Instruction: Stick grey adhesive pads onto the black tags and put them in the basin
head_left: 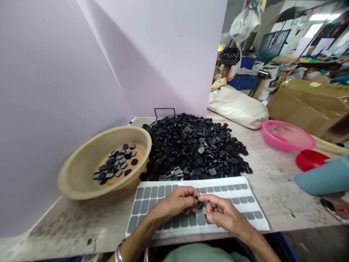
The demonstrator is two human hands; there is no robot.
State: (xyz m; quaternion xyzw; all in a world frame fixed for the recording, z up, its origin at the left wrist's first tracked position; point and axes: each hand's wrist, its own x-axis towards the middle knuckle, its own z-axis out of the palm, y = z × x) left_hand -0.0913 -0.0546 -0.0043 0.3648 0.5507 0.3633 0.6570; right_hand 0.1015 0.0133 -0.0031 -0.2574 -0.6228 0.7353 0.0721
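Observation:
My left hand (177, 202) is closed in a pinch on a small black plastic piece (199, 205), held just above the sheet of grey stickers (139, 234). My right hand (225, 214) meets it from the other side, its index fingertip at the top of the piece. The other right fingers are curled, and a dark bit shows by the thumb; what they hold is mostly hidden. Grey rounded stickers stand in rows on the white backing under both hands. Behind the sheet lies a large heap of similar black pieces (191, 145).
A beige basin (67, 182) on the left holds several black pieces with grey faces. On the right are a pink basket (286, 143), a red bowl (308, 160), a blue-grey object (321, 178) and a cardboard box (308, 105). A white sack (237, 105) lies behind; a wall (149, 54) rises ahead.

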